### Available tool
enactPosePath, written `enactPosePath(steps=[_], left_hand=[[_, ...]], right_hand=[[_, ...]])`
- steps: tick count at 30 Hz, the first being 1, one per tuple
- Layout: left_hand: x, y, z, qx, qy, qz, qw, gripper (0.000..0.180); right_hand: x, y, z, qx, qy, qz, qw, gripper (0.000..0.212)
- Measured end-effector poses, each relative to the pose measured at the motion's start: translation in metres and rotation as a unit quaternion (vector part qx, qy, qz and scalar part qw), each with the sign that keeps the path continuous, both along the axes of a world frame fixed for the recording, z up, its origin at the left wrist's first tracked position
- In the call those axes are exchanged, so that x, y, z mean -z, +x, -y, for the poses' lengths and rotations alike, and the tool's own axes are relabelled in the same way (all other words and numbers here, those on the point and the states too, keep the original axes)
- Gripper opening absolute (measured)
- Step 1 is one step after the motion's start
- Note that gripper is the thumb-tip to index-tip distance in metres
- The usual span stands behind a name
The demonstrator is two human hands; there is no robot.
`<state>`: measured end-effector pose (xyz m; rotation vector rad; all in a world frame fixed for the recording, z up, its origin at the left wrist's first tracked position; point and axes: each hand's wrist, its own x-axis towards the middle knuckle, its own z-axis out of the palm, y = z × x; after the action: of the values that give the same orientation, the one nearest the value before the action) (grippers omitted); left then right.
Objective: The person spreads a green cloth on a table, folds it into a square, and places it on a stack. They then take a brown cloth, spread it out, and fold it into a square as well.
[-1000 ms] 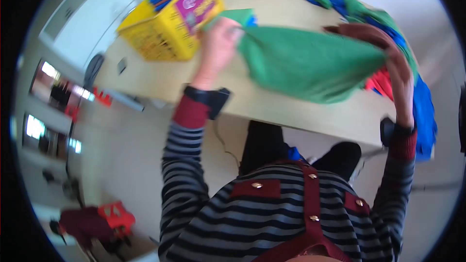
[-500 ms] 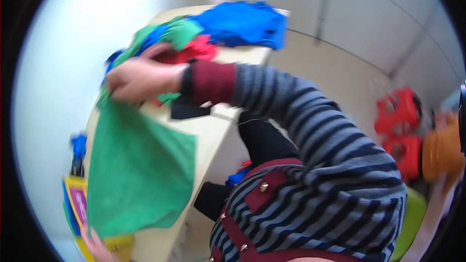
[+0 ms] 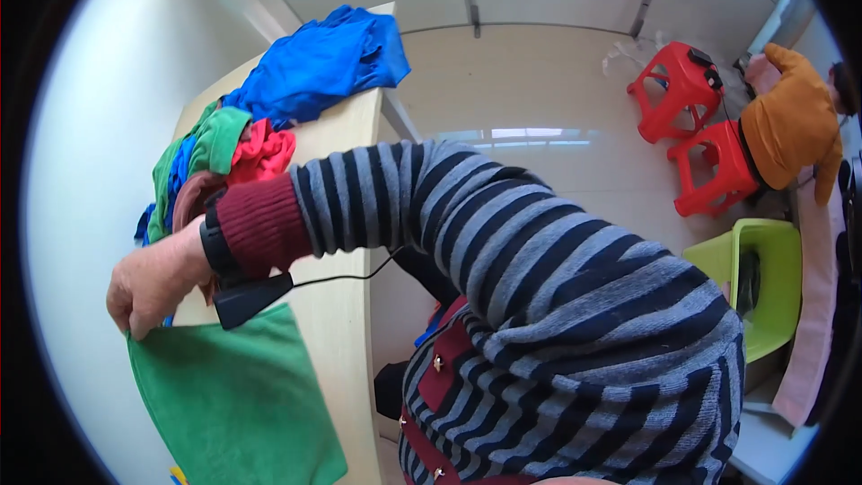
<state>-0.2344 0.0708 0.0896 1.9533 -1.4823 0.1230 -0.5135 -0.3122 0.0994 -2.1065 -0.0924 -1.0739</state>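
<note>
Fingers [image 3: 119, 307] of my right hand [image 3: 162, 278] were pinched together on the upper left corner of a green cloth [image 3: 238, 404]; how my left fingers stood, I could not tell. The green cloth spread out from my grip across my view of the surface [image 3: 337, 341]; whether its lower part touched, I could not tell. Just above it were my black wristband [image 3: 218, 247] and a black box [image 3: 254, 301], whose thin cable [image 3: 346, 279] ran off to the right of the green cloth. Beyond the green cloth, brown fabric [image 3: 196, 193] lay partly behind my wrist, then red fabric [image 3: 262, 151] against a rumpled green garment [image 3: 222, 139]. Farther beyond the green cloth, a blue pile [image 3: 310, 67] lay at the far end. Well to the right of the green cloth stood a lime-green tub [image 3: 778, 305], and past that, red stools [image 3: 675, 90] with an orange garment [image 3: 790, 117] beside them.
</note>
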Motion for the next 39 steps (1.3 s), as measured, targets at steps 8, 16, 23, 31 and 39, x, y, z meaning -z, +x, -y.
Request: enactPosePath(steps=[8, 16, 23, 31, 39], left_hand=[[0.02, 0.074, 0.046, -0.074, 0.036, -0.06, 0.995, 0.031], [0.008, 0.115, 0.044, -0.107, -0.099, -0.053, 0.988, 0.008], [0.132, 0.115, 0.03, -0.05, -0.006, 0.115, 0.992, 0.019], [0.237, 0.011, -0.005, -0.103, 0.118, 0.093, 0.983, 0.024], [0.229, -0.013, -0.026, -0.099, 0.116, 0.037, 0.988, 0.023]], right_hand=[[0.038, 0.057, 0.06, 0.036, 0.046, -0.216, 0.975, 0.033], [-0.001, 0.08, 0.047, 0.099, -0.142, -0.021, 0.985, 0.022], [0.112, 0.099, 0.024, 0.106, -0.306, -0.038, 0.945, 0.009], [0.248, 0.035, -0.014, 0.048, -0.245, -0.245, 0.937, 0.013], [0.236, 0.006, -0.04, 0.016, -0.273, -0.249, 0.929, 0.016]])
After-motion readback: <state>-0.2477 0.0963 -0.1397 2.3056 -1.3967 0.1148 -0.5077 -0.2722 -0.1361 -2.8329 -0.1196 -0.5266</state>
